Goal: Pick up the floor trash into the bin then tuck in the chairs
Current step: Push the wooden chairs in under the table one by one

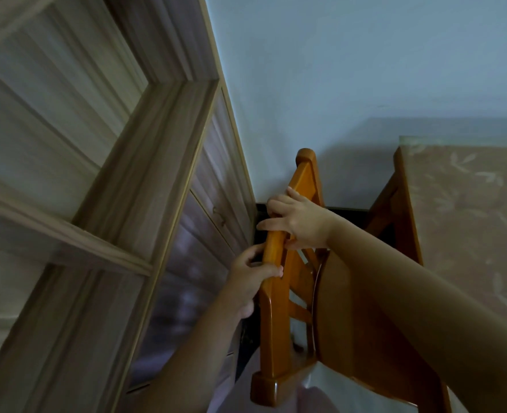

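Both sets of fingers point(273, 272) are curled closely round the top rail of the wooden chair point(276, 323). The left hand point(250, 278) grips nearer the person, and the right hand point(301, 223) grips just beyond it. The chair stands between the wooden cabinet point(97, 174) and the table point(469, 219), with its seat toward the table edge. Judgement: chair-tucking is in hand, and whether the seat is fully under cannot be told. Neither floor trash nor bin is in view, so that stage is unverified. No other chairs are visible.
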A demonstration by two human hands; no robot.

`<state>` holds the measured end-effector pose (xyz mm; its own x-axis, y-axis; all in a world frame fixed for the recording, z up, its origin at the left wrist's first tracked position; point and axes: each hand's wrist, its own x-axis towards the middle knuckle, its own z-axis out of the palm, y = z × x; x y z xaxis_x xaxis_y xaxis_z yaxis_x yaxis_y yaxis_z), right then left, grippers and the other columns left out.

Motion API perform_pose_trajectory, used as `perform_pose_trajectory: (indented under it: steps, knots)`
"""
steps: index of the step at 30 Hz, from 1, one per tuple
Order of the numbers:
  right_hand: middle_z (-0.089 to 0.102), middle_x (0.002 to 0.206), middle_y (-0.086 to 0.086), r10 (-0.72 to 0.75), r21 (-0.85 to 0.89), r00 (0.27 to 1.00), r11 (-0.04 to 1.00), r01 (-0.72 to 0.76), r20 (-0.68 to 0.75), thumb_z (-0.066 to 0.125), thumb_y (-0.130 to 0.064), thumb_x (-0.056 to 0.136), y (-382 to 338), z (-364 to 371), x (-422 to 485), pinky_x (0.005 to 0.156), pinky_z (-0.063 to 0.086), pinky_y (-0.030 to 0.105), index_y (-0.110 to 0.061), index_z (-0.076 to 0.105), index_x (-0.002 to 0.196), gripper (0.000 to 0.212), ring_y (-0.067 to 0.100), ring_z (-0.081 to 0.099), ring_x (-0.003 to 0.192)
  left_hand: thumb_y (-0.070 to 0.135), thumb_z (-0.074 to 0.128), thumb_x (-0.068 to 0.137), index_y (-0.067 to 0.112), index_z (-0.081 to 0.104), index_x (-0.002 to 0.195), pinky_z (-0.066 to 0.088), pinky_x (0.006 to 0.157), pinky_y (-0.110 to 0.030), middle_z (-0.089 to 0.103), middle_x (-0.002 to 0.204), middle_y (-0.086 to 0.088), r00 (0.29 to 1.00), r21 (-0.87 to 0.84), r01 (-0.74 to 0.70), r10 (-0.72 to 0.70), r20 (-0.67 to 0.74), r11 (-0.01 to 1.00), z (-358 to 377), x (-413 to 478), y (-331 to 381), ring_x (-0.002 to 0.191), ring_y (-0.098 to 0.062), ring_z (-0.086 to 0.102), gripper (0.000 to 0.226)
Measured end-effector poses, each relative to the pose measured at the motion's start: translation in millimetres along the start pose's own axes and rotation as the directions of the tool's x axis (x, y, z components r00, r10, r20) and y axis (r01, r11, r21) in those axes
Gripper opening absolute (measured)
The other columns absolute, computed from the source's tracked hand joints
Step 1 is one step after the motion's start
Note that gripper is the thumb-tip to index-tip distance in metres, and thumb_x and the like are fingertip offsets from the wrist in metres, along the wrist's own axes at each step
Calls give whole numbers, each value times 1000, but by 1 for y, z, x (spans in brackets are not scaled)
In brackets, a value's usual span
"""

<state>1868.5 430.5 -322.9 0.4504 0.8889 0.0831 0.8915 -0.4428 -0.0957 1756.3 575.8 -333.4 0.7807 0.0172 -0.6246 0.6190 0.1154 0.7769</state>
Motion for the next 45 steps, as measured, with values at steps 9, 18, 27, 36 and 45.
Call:
perform_pose_trajectory:
  steps: [9,18,27,36,45]
  knots:
    - [50,127,17,126,30,991,992,-124,-52,84,-28,60,-14,10,-2,92,36,67,-22,45,129,79,42,37,129,8,73,75,21,58,119,53,78,-40,66,105,-16,998,54,-61,59,36,997,-11,0,-10,96,-28,64,48]
    - [27,151,11,433,140,900,895,-423,-51,77,-31,72,-41,14,-23,104,22,59,-23,31,143,85,36,15,140,12,72,77,31,54,125,49,92,-48,64,115,-9,980,91,-131,115,160,987,-14,9,0,105,-26,62,55]
    - [50,124,6,729,541,673,619,-569,-126,65,-23,85,-101,20,-45,88,51,31,-18,45,134,53,17,53,108,28,69,71,33,54,120,51,88,-37,66,111,1,962,-3,-145,142,235,989,-22,0,-8,104,-17,63,51]
    - [46,129,-5,827,889,549,156,-431,121,69,-36,79,-157,32,-47,93,46,26,-31,33,139,70,6,46,115,23,57,85,12,49,133,47,94,-43,60,124,-13,984,-145,-86,107,140,986,-16,-19,-11,113,-26,58,51]
    - [47,113,-1,844,914,532,163,-373,67,73,-24,77,-170,37,-48,83,53,30,-24,34,141,76,11,52,103,11,48,93,7,50,133,44,99,-45,60,125,-14,987,-136,-100,116,113,986,-16,-31,-17,116,-27,56,40]
